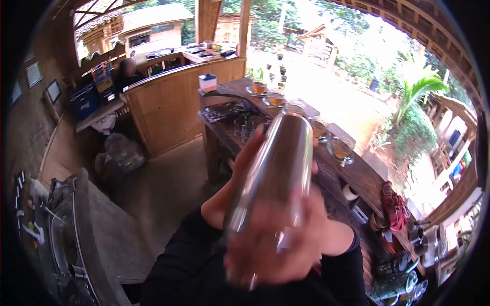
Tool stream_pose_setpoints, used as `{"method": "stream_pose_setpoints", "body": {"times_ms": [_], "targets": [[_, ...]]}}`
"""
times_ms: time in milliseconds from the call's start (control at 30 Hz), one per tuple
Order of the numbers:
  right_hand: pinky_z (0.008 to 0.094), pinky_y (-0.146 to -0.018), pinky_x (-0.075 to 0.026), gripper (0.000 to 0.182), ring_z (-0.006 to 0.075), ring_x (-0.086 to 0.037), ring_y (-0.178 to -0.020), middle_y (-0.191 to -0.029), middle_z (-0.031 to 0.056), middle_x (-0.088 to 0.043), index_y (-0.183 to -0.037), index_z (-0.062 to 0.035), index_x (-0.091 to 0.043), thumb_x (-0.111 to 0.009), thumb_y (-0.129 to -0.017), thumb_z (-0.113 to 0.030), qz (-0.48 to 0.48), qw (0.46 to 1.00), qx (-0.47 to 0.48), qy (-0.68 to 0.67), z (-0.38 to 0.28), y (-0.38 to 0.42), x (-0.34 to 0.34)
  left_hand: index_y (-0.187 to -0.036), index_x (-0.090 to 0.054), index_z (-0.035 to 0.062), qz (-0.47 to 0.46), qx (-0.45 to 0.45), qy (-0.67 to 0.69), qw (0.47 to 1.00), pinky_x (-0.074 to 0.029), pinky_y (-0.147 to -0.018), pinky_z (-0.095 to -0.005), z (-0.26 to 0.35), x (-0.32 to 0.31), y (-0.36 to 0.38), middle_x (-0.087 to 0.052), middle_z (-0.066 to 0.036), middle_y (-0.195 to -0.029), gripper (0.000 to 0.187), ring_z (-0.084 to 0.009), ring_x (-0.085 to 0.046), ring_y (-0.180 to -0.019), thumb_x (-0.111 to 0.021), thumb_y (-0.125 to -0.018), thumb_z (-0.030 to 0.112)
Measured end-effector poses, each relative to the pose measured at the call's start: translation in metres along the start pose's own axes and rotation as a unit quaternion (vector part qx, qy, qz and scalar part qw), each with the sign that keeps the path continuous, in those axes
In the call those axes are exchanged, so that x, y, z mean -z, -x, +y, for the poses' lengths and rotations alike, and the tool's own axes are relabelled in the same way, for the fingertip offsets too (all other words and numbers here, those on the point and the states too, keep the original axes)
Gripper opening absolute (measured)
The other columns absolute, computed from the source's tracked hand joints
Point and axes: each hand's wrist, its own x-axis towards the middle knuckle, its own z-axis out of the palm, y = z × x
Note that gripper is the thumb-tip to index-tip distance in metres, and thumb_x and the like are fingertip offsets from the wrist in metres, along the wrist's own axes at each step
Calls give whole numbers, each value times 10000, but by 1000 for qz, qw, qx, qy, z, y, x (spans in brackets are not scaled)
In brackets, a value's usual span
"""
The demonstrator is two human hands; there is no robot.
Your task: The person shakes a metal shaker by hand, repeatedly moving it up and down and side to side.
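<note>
Both of my hands are around a shiny metal cocktail shaker point(286, 148), which is tilted with its rounded end pointing up and away from me. My left hand point(240, 178) grips it from the left side and behind, so most of those fingers are hidden. Around the near, lower end wraps my right hand point(291, 237), smeared by motion. That lower end is blurred too, and whatever is inside cannot be seen. Beyond the shaker, glass cups of amber drink point(275, 97) stand in a row on saucers along the wooden counter point(326, 173).
Empty glasses point(245, 127) stand on the counter's lower shelf, near a lidded plastic tub point(207, 82). To the right lie a red patterned cloth point(394, 206) and several jars point(395, 285). A metal sink point(64, 234) is at left. A person point(128, 74) sits behind the wooden partition point(168, 112).
</note>
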Motion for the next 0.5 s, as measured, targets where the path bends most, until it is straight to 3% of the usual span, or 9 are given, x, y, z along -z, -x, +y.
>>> {"method": "stream_pose_setpoints", "body": {"times_ms": [100, 133, 200, 233, 300, 333, 400, 433, 500], "targets": [[444, -847, -474, 288, 226, -602, -987, -1057, 70, -618, -966, -109, -625, -716, -721, -229, 87, 985, 149, -15, -13, -1, -19, -1390, -284, 3, -161, -241, -178, 940, -551, -789, -364, -15, 2, 7, -529, -218, -1208, 898, -281, -600, -1029, -464, -827, 679], [453, -837, -478, 259, 230, -609, -971, -1034, 63, -624, -940, -117, -630, -712, -719, -226, 79, 989, 121, -17, -6, 3, -29, -1386, -295, 14, -91, -155, -114, 977, -540, -811, -370, -1, 21, 22, -505, -202, -1238, 871, -278, -596, -1034, -466, -835, 667], [470, -816, -486, 202, 237, -624, -940, -990, 50, -636, -888, -134, -642, -703, -716, -219, -4, 998, -57, 1, 23, 10, -45, -1363, -336, 35, 125, -105, 43, 986, -489, -905, -400, 15, 37, 37, -490, -157, -1267, 752, -265, -574, -1066, -437, -885, 607], [459, -806, -489, 255, 289, -619, -925, -986, 96, -632, -926, -96, -638, -715, -730, -241, 25, 989, -124, -81, 46, 26, -67, -1329, -385, 37, 5, -224, 141, 964, -452, -950, -407, -1, 84, 45, -512, -136, -1246, 662, -267, -547, -1105, -391, -925, 562], [436, -824, -481, 424, 342, -603, -950, -1009, 136, -625, -981, -43, -630, -756, -635, -254, 63, 928, -343, -130, 54, 23, -79, -1336, -385, 45, 106, -240, 89, 961, -444, -961, -405, -6, 88, 41, -500, -130, -1270, 648, -261, -531, -1129, -386, -931, 552], [437, -827, -480, 405, 311, -609, -956, -1022, 118, -627, -971, -67, -640, -757, -624, -241, 53, 947, -293, -121, 47, 16, -68, -1343, -385, 53, 198, -249, 33, 947, -435, -972, -403, -2, 88, 38, -488, -124, -1294, 635, -255, -514, -1153, -380, -938, 542], [437, -830, -478, 390, 280, -615, -962, -1036, 100, -629, -961, -90, -650, -758, -612, -228, 43, 964, -239, -112, 18, 4, -46, -1363, -363, 62, 167, -161, 24, 972, -451, -956, -414, 7, 37, 46, -459, -129, -1323, 649, -268, -511, -1156, -396, -931, 545], [439, -823, -475, 344, 261, -617, -960, -1045, 72, -628, -950, -119, -647, -739, -633, -218, 52, 987, -115, -97, -3, 0, -37, -1382, -340, 71, 139, -72, 22, 987, -468, -940, -424, 4, 10, 49, -430, -134, -1351, 666, -282, -509, -1160, -412, -924, 549], [442, -811, -471, 260, 224, -622, -956, -1064, 16, -626, -928, -177, -640, -700, -676, -198, 72, 986, 140, -60, -27, -3, -26, -1426, -232, 47, -22, -130, -87, 987, -536, -823, -464, -12, 2, 53, -406, -164, -1366, 870, -361, -517, -1133, -472, -845, 648]]}}
